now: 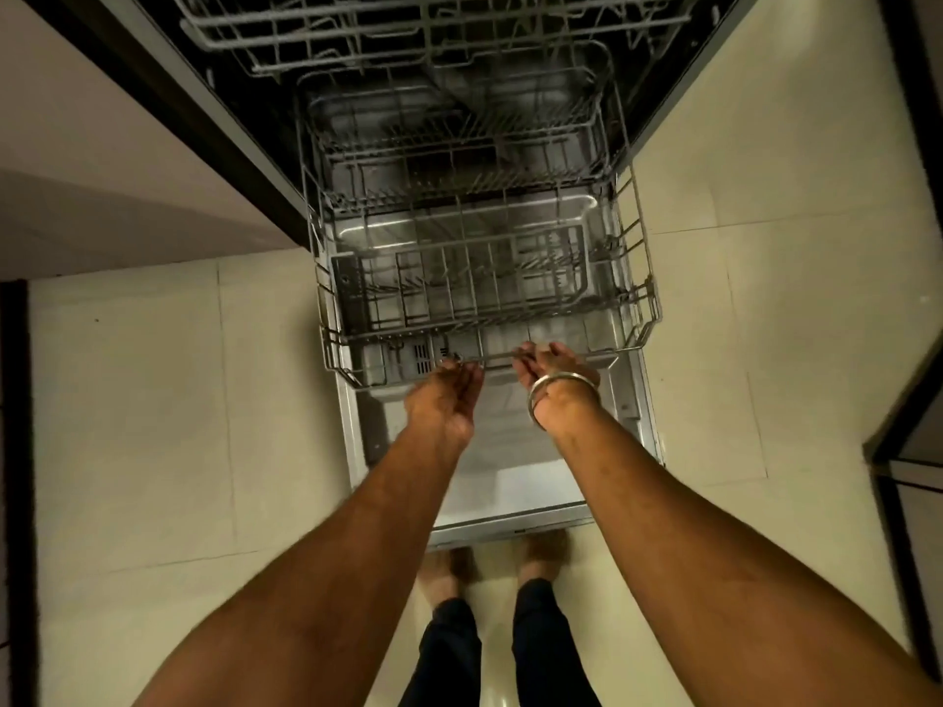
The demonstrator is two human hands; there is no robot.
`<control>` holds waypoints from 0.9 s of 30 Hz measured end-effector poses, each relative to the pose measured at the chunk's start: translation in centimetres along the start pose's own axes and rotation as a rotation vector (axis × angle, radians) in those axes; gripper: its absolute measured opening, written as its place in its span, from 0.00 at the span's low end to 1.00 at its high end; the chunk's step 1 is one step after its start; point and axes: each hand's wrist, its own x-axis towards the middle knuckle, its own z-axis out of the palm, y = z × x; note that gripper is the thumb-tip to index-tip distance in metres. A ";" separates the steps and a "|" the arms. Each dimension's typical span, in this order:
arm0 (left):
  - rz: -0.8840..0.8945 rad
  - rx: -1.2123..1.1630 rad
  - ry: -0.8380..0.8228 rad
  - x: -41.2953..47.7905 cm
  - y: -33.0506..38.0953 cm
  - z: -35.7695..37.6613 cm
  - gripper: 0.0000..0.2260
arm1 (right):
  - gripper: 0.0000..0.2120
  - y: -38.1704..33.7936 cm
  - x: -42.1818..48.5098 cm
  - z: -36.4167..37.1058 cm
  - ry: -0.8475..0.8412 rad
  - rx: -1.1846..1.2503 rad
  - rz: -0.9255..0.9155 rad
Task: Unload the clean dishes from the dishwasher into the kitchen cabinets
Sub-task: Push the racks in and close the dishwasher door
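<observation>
Dishwasher (219, 119): open, seen from above, set between pale cabinet fronts.

- Door (510, 482): folded down flat, inner face up, over tiled floor (153, 400). Near edge sits just ahead of person's bare feet (444, 568).
- Lower rack (398, 344): grey wire, pulled out over the door, approx. centre frame. Rear part is inside the tub. Front rail is nearest the person.
- Wire insert (459, 283): grey, box-shaped, stands inside lower rack toward its front.
- Upper rack (357, 24): grey wire, top of frame, above and behind lower rack, partly slid out.
- L hand (446, 395): arm extended, palm turned inward, fingertips (454, 362) at the front rail left of centre. Motion blur here; can't tell if fingers close on the wire or only touch it.
- R hand (548, 364): arm extended, just beside L hand and apart from it. Fingers (528, 352) curl over the front rail, clamped on it.
- Bangle (561, 390): silver metal, on R wrist.
- Trousers (454, 650): dark, bottom centre, between the two forearms.
- Dark vertical edge w/ pale panel: R side of frame, detail unclear.
</observation>
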 end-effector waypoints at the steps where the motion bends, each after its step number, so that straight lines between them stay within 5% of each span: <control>1: 0.006 0.010 -0.009 0.4 0.4 0.5 0.09 | 0.17 -0.3 0.4 0.6 -0.018 -0.020 -0.002; 14: 0.151 0.074 -0.096 4.2 5.5 8.0 0.04 | 0.16 -4.8 5.3 9.1 -0.188 -0.178 -0.072; 19: 0.235 0.201 -0.191 4.9 7.1 10.6 0.17 | 0.12 -6.7 6.6 12.2 -0.228 -0.224 -0.106; 27: 0.247 0.175 -0.191 4.8 8.7 13.6 0.15 | 0.04 -8.7 8.7 16.7 -0.265 -0.372 -0.102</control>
